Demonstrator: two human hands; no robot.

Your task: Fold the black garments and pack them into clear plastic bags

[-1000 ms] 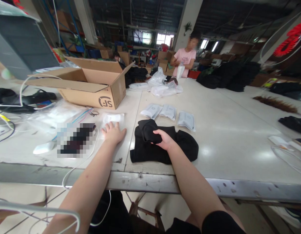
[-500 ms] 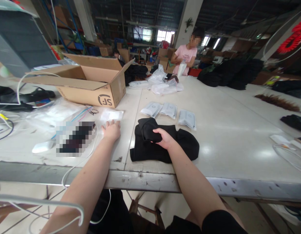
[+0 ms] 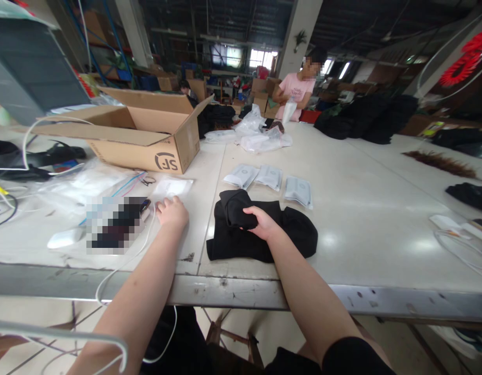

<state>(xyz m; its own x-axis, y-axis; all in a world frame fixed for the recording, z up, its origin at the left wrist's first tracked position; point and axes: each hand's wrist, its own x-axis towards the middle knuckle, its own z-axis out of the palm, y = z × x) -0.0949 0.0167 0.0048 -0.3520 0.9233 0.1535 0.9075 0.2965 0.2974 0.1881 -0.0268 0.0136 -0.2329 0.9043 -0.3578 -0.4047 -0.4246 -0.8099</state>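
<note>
On a pale counter, a worker's right hand grasps a folded wad at the 11 o'clock corner of a black cloth, thumb on top and the other fingers mostly hidden; whether wad and cloth are one piece cannot be told. At 9 o'clock from the cloth, the left hand lies with fingers bent at the near edge of a flat clear packet, and whether it grips or merely touches cannot be told. The cloth looks soft, limp and light, apt to slump or unfold if taken by one layer, and hardly fragile; a hold with the thumb above and fingers beneath several layers should keep its folds together. The thin packet is probably light and slick, best pinched at its near edge or slid along the counter. Three plump white packets lie just beyond the cloth, from 11 to 1 o'clock, while an open cardboard box stands at 10 and a co-worker in pink stands well off at 12.
</note>
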